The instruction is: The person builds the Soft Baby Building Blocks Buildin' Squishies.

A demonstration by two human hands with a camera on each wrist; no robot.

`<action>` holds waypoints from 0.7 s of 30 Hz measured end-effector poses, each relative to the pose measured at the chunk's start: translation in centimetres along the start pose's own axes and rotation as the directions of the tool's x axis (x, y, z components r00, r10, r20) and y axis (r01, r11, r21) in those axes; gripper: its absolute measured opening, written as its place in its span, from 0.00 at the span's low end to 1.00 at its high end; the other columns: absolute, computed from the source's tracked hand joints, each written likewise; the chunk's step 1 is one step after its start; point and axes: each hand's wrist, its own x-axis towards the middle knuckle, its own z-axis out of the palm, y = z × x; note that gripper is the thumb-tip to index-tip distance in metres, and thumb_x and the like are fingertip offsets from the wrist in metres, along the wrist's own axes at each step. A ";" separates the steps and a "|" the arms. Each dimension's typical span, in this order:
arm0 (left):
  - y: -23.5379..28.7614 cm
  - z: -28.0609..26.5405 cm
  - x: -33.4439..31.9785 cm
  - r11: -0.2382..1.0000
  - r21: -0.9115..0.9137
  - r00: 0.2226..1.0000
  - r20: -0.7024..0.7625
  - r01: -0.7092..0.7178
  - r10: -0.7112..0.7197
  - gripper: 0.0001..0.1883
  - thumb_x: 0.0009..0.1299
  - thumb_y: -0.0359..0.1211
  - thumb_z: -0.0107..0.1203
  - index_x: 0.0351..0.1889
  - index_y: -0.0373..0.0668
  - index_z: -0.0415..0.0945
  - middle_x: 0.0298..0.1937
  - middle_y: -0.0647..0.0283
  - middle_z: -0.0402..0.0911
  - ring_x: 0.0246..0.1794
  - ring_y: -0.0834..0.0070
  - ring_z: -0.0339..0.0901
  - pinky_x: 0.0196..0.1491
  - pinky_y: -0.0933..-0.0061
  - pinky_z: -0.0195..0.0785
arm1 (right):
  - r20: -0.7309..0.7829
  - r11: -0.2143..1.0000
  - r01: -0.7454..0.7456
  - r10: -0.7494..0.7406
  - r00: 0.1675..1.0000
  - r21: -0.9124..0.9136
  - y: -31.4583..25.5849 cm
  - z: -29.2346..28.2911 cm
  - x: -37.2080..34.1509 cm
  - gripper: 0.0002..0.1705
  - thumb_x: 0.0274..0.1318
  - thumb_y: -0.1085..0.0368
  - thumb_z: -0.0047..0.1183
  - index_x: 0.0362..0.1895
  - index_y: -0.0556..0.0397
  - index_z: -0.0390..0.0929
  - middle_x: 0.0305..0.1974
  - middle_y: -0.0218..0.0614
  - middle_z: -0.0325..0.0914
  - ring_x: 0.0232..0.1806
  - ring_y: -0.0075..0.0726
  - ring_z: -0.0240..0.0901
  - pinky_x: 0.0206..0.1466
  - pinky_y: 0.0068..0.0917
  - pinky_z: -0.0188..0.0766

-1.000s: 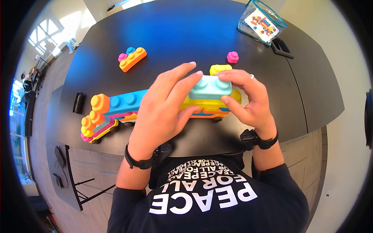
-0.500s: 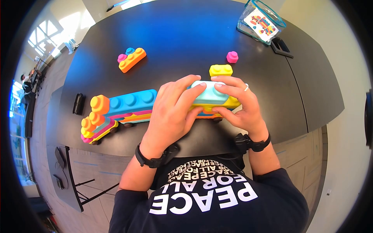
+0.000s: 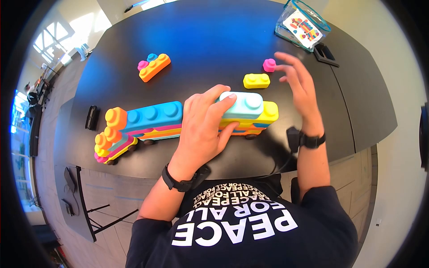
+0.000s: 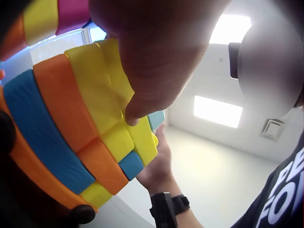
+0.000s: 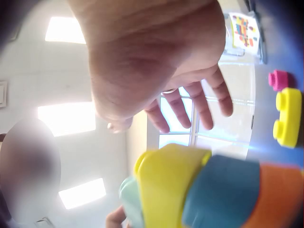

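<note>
A long wheeled build of stacked blocks stands on the dark table, with a blue block (image 3: 154,117) on top at its left part and a light aqua block (image 3: 241,105) on top at its right part. My left hand (image 3: 202,123) grips the right part, fingers on the aqua block and thumb on the near side; the left wrist view shows the thumb against yellow blocks (image 4: 90,85). Raised off the build, my right hand (image 3: 304,91) has its fingers extended near a small pink block (image 3: 269,65) and a yellow two-stud block (image 3: 256,81), holding nothing.
An orange three-stud block (image 3: 155,68) lies at the back left beside small pink and blue blocks. A clear zip bag (image 3: 300,27) stands at the back right beside a black stand (image 3: 325,55). At the left lies a black case (image 3: 91,117).
My right hand has let go of the aqua block and moved up and right toward the small pink block. The aqua block and the build's right end shifted slightly; my left hand stays on them.
</note>
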 end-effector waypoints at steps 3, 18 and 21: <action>-0.1 -0.1 0.0 1.000 0.004 1.000 0.020 0.007 -0.007 0.45 0.63 0.25 0.86 0.79 0.48 0.75 0.80 0.49 0.83 0.74 0.47 0.83 0.74 0.46 0.71 | 0.006 0.907 -0.052 0.060 0.998 -0.417 3.3 -2.3 3.8 0.30 0.81 0.63 0.70 0.81 0.50 0.82 0.74 0.45 0.87 0.68 0.49 0.88 0.73 0.46 0.86; 0.1 -0.2 0.1 0.998 -0.056 0.999 0.009 0.040 -0.039 0.42 0.63 0.24 0.83 0.77 0.47 0.78 0.78 0.52 0.83 0.71 0.47 0.82 0.76 0.41 0.70 | 0.117 0.870 -0.038 0.109 0.987 -0.491 13.4 -4.5 8.2 0.30 0.67 0.68 0.81 0.73 0.42 0.93 0.66 0.42 0.93 0.60 0.45 0.92 0.68 0.41 0.89; 0.1 -0.2 0.2 0.998 -0.047 0.999 0.007 0.037 -0.037 0.42 0.63 0.23 0.83 0.77 0.47 0.78 0.78 0.52 0.83 0.70 0.47 0.82 0.76 0.41 0.70 | 0.027 0.992 -0.009 0.012 1.000 -0.128 5.2 -3.2 5.4 0.26 0.70 0.68 0.80 0.70 0.50 0.92 0.66 0.42 0.92 0.62 0.40 0.91 0.68 0.39 0.89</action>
